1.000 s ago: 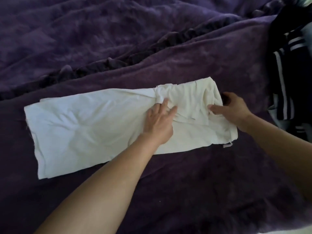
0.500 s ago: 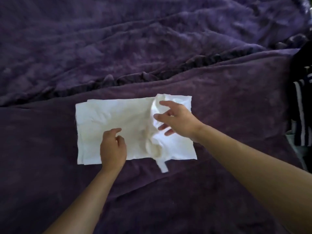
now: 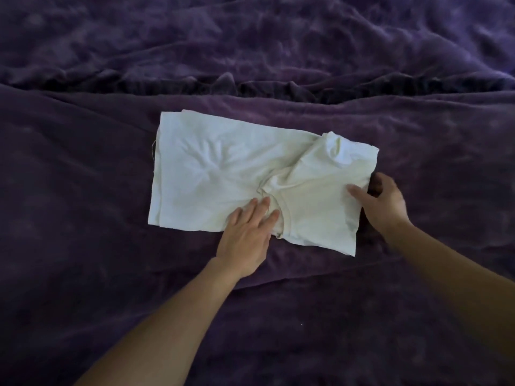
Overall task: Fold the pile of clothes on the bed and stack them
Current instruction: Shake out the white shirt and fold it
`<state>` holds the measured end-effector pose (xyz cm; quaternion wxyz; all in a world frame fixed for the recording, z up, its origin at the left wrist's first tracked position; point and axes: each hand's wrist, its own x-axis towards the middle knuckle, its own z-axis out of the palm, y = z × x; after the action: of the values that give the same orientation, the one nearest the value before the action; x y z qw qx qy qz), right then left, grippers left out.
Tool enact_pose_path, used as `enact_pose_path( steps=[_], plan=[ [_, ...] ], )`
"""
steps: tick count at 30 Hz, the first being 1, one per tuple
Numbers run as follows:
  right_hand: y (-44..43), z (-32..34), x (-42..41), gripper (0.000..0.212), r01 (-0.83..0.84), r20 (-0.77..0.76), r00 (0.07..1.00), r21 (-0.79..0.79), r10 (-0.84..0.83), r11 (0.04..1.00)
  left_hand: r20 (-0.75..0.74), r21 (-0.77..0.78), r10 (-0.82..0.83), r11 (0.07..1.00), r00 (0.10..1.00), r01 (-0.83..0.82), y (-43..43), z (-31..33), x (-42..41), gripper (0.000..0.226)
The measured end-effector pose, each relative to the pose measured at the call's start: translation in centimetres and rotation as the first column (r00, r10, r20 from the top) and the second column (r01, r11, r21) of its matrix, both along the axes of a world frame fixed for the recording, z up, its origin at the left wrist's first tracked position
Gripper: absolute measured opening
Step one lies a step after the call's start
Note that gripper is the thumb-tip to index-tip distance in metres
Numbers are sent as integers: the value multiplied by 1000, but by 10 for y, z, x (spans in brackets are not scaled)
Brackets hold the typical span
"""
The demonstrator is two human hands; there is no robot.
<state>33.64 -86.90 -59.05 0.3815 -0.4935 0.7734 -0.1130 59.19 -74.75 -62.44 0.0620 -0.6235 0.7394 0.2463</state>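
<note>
A white garment (image 3: 223, 174) lies folded into a rough rectangle in the middle of the purple bed cover (image 3: 83, 246). Its right part is doubled over the left and is creased. My left hand (image 3: 248, 232) lies flat on the garment's near edge at the fold, fingers spread. At the garment's right edge my right hand (image 3: 381, 201) has its thumb on top of the cloth and its fingers curled under the edge.
A rumpled ridge of the purple blanket (image 3: 250, 87) runs across the bed just beyond the garment. The pile of other clothes is out of view.
The long garment has been folded in half, right end over left. My left hand has moved to the fold line, and my right hand has gone to the right edge. The striped clothes left the view.
</note>
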Motion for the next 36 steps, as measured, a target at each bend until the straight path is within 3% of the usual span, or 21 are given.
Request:
enact_pose_path(
  steps=[3,5,9,12,14,17,19,22,24,26,28,29,32,36],
  plan=[
    [-7,9,20,41,186,281,931,192,-235,964,-104,8,24,1000,994,-23,0,7,3,52],
    [-8,31,37,38,207,339,910,130,-240,970,-222,-9,139,990,965,-144,-1,20,12,51],
    [-3,91,101,55,52,285,958,-97,-22,994,-353,-83,431,870,830,-487,14,52,60,38],
    [0,110,181,75,-138,225,959,-165,173,977,-387,-105,580,745,717,-659,36,67,108,31],
    [2,106,244,79,-272,260,920,-112,292,956,-362,-111,644,688,674,-717,51,72,139,28],
    [15,86,313,80,-418,384,853,96,353,904,-310,-161,683,648,662,-744,69,71,175,27],
    [24,72,319,70,-501,280,841,81,463,862,-276,-249,649,664,709,-705,76,69,188,32],
    [44,58,282,63,-689,-100,725,-78,682,721,-200,-334,468,794,861,-509,70,64,187,54],
    [68,48,252,77,-834,-299,533,-33,791,550,-117,-297,264,911,957,-287,61,54,175,76],
    [89,34,233,96,-919,-449,266,149,853,365,14,-211,107,972,994,-102,49,41,163,99],
    [99,14,225,103,-918,-532,96,279,841,281,126,-139,59,989,990,-41,37,25,157,113],
    [98,6,226,102,-915,-568,82,283,819,288,176,-135,59,990,983,-36,29,19,155,116],
    [86,-14,236,83,-910,-653,178,176,736,377,241,-227,72,974,968,-16,4,6,155,118],
    [80,-31,237,66,-886,-593,294,125,750,446,310,-169,-70,977,948,127,-19,-6,165,116]
  ],
)
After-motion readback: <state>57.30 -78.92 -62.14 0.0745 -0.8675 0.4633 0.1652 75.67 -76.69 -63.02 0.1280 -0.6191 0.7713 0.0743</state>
